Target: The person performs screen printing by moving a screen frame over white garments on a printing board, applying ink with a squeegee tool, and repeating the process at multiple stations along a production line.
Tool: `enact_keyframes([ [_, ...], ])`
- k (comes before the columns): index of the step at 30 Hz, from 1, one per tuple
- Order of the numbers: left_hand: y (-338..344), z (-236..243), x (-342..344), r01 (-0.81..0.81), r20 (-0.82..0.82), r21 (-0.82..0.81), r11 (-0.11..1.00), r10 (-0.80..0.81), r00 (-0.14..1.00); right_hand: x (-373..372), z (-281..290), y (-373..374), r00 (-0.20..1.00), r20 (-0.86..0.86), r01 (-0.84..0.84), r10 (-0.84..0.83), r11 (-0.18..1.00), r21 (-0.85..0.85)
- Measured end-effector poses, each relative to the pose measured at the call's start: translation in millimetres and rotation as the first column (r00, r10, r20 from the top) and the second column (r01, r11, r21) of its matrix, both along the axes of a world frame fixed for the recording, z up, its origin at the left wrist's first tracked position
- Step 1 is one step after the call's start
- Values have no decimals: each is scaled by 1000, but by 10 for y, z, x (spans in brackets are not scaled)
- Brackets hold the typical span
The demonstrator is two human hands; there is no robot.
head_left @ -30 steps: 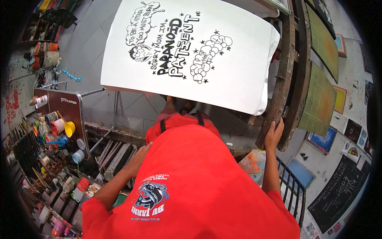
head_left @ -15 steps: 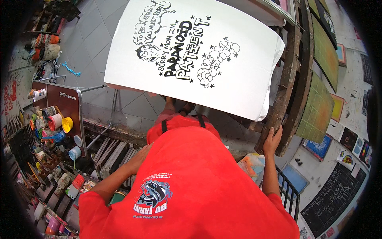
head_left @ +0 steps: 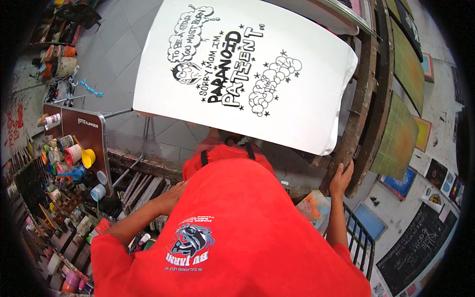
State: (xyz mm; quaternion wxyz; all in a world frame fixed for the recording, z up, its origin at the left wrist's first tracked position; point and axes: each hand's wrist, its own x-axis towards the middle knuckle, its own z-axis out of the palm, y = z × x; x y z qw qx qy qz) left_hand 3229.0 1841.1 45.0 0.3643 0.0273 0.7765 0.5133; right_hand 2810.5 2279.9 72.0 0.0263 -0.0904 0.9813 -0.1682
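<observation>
My left hand lies against my side at the waist of the red shirt, its fingers partly hidden by the cloth and holding nothing I can see. Stretched fingers of my right hand rest on the near end of a dark wooden beam. Ahead of me lies a large white sheet bearing black lettering, stars, cloud shapes and a cartoon head. Its right edge is curled beside the beam, and neither hand touches it.
A brown folding table at left has paint pots and a yellow cup beside it. Paint-stained wooden racks stand near my left arm. Green-orange panels and a black metal rack are at right.
The whole view has shifted slightly, so the sheet and beam sit a little lower and further right. My left elbow is a little further out; both hands keep their places.
</observation>
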Motion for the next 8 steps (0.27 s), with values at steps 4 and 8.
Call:
enact_keyframes([
  [4,-96,24,-33,68,-38,-22,997,-69,997,-9,-48,59,1000,4,-6,6,1000,15],
  [8,-198,126,-223,55,-38,44,997,-54,998,-35,-41,46,997,80,17,-11,997,-73],
])
